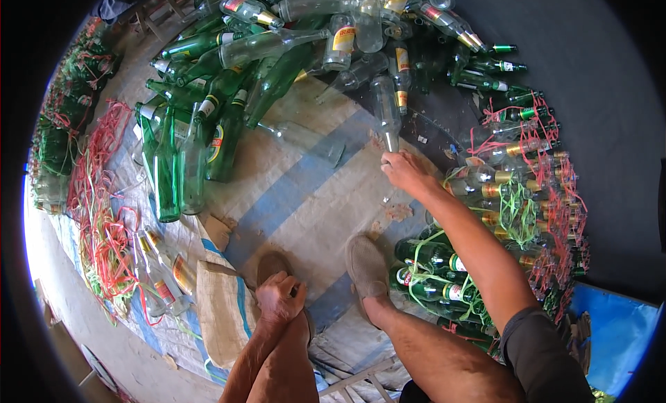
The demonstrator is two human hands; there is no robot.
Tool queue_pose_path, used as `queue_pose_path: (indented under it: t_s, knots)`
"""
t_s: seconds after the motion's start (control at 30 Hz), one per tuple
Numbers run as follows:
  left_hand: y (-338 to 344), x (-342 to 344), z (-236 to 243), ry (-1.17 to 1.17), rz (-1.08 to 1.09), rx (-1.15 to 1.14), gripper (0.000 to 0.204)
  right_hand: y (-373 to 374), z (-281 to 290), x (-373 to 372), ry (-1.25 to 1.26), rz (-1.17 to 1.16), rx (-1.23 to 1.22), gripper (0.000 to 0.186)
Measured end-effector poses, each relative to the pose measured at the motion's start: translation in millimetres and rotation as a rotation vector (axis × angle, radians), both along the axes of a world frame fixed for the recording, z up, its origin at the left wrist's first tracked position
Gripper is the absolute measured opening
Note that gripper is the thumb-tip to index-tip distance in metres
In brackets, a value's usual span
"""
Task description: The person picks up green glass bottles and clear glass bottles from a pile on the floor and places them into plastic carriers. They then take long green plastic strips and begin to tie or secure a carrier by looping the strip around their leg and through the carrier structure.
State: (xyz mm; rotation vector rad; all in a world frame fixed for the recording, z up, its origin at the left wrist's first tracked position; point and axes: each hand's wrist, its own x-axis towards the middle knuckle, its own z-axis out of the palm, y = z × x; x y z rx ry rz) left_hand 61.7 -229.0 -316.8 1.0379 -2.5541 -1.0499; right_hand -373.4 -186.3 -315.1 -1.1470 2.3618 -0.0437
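My right hand reaches forward with its fingers closed round the neck of a clear glass bottle. The bottle's body points away from me, toward the pile. A small pale glint shows just below this hand; I cannot make out what it is. My left hand rests closed by my left knee. A dark spot shows within its curled fingers, too small to name. Between the pile and my shoes a clear bottle lies on the striped sheet. Several green bottles lie to its left.
A big heap of green and clear bottles spreads across the far side. Bottles bundled with red and green plastic strips line the right. Red strips and a few clear bottles lie left, near a folded woven sack.
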Motion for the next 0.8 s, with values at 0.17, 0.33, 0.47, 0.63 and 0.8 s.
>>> queue_pose_path:
  t_s: [0.17, 0.33, 0.47, 0.63, 0.8]
  knots:
    - [-0.4, 3.9, -5.9, 0.079, 0.024, -0.077, 0.011, -11.4, 32.8, 10.8, 0.058, 0.091, 0.062, 0.021]
    - [-1.7, 2.1, 0.7, 0.069, 0.036, -0.071, 0.011, -13.8, 97.3, 28.6, 0.226, 0.124, -0.11, 0.018]
    - [-3.0, 3.7, 3.4, -0.024, 0.037, 0.039, 0.014, -14.4, 133.2, 41.8, 0.28, 0.097, -0.303, 0.015]
    - [-2.0, 2.4, -1.8, 0.059, 0.064, -0.055, 0.011, -12.9, 150.9, 59.4, 0.282, 0.122, -0.483, 0.017]
    - [-3.1, 7.9, -5.3, 0.027, 0.031, -0.027, 0.009, -13.0, 174.8, 87.5, 0.159, 0.118, -0.513, 0.01]
